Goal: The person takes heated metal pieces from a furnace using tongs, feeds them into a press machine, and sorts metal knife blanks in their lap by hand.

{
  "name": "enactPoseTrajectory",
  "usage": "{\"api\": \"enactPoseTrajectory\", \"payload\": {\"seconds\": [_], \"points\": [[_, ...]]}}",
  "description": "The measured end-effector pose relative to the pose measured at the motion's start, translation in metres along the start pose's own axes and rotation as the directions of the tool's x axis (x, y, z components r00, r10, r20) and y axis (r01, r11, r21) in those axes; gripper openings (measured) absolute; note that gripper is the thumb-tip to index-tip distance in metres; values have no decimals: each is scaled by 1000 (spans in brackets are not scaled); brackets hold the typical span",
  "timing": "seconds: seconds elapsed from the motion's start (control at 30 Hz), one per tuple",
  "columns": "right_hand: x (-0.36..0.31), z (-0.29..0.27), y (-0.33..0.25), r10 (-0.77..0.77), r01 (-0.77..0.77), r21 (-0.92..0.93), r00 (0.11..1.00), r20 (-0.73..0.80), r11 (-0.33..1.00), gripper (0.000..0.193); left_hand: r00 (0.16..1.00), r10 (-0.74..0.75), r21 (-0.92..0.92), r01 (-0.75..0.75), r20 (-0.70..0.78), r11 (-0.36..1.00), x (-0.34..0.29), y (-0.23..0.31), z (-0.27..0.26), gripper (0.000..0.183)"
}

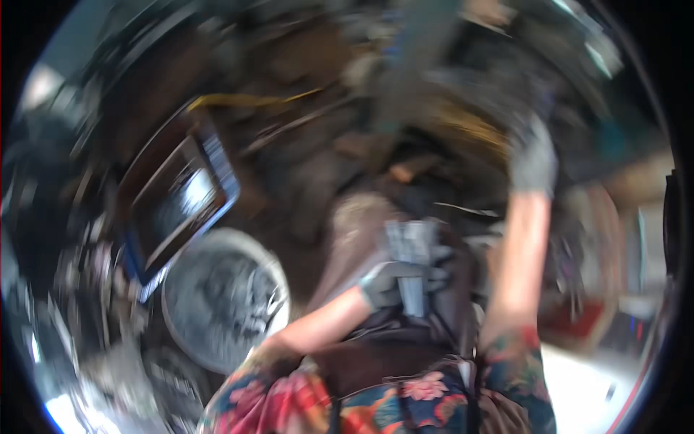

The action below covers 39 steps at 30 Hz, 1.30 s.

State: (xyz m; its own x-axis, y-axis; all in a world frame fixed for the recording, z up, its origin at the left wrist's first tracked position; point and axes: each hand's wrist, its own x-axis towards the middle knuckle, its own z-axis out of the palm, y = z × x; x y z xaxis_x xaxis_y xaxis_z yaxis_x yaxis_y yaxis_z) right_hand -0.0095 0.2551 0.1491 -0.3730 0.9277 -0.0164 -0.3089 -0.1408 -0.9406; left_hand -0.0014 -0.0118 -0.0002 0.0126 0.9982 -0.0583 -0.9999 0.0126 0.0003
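Observation:
My left hand (390, 282), in a dark glove with a pale cuff, is closed in front of my lap around several flat grey metal-looking pieces (412, 295). Motion blur hides their exact kind. Farther off, to the right, reaches my right arm, stretched straight out. My right hand (533, 159), in a grey glove, is smeared by motion beside a dark blurred surface and a yellowish-brown bundle or strip (473, 130). Whether its fingers touch or hold anything does not show.
At my left stands a round white bucket (278, 296) with greyish contents. Behind it, a blue-edged rectangular frame or tray (224, 173) has a shiny patch inside. A yellow strip (246, 100) lies beyond. Dark clutter covers the ground ahead. Part of another person's hand (488, 11) shows at the far top.

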Motion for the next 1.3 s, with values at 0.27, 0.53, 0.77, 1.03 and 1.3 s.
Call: {"api": "enactPoseTrajectory", "payload": {"seconds": [0.27,0.53,0.77,1.03,1.3], "points": [[-152,102,36,30,213,-187,580,814,959,50,1000,-22,-134,22,2,991,6,-13,-13,38],[-132,-149,62,229,-228,-26,961,152,973,28,992,108,57,-111,58,992,2,1,-2,74],[-139,-329,27,155,-170,47,709,-688,984,44,997,73,129,-68,-35,989,11,-14,-2,75],[-166,-300,20,-194,4,-399,879,-436,917,32,993,103,181,-91,-59,979,6,-8,-3,71],[-86,-147,-35,-134,124,-277,991,-16,953,39,998,44,105,-39,-45,994,10,-8,4,76]]}}
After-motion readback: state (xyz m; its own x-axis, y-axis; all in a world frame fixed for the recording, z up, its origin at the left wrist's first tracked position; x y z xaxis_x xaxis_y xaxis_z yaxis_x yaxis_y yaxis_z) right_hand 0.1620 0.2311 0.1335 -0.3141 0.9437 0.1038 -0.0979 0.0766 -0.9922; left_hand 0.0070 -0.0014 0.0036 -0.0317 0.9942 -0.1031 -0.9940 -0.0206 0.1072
